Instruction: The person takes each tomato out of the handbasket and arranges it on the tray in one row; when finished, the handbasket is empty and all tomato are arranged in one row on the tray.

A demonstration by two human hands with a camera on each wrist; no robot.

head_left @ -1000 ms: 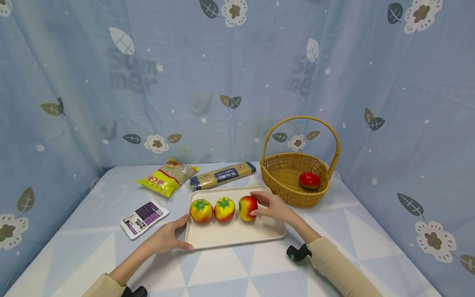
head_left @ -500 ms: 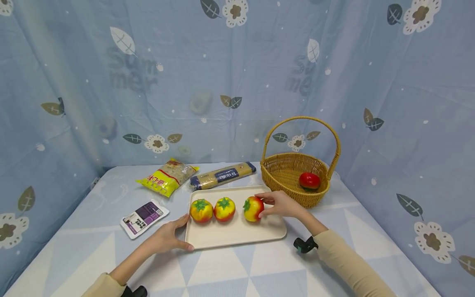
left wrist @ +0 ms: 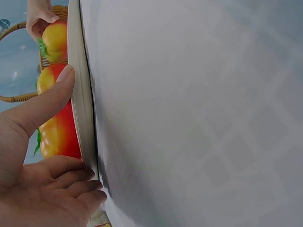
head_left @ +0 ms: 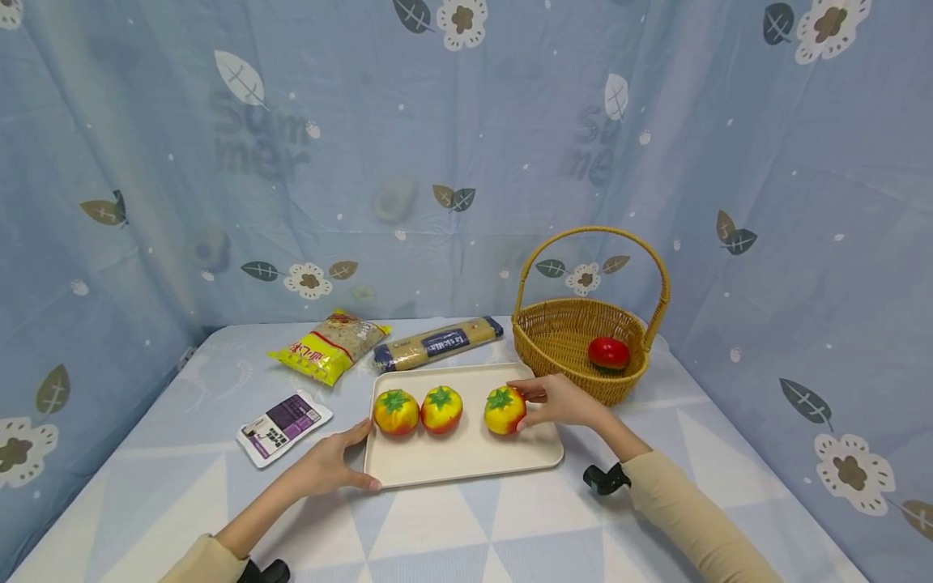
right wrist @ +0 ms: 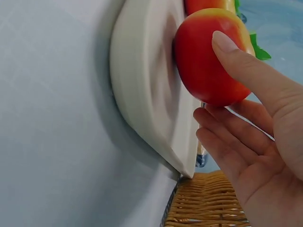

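Note:
On the cream tray (head_left: 466, 467), my right hand (head_left: 561, 401) holds a yellow-and-red toy tomato (head_left: 501, 411) with a green leafy top. In the right wrist view, the thumb presses one side of that tomato (right wrist: 210, 56) and the fingers lie behind and below it. Its green top now faces upward in the head view. Two similar toy tomatoes, a left one (head_left: 396, 417) and a middle one (head_left: 440, 414), sit side by side on the tray's left half. My left hand (head_left: 331, 465) holds the tray's left end, thumb at the front corner, fingers along the side.
A wicker basket (head_left: 539, 344) with a tall handle stands behind the tray at right, with a red toy fruit (head_left: 608, 354) inside. Behind the tray lie a long pasta pack (head_left: 440, 343) and a yellow food bag (head_left: 331, 348). A white-and-purple pouch (head_left: 284, 429) lies left.
My right hand has moved the tomato rightward on the tray, away from the other two. It has turned so its green top faces up. My left hand and the tray stay put.

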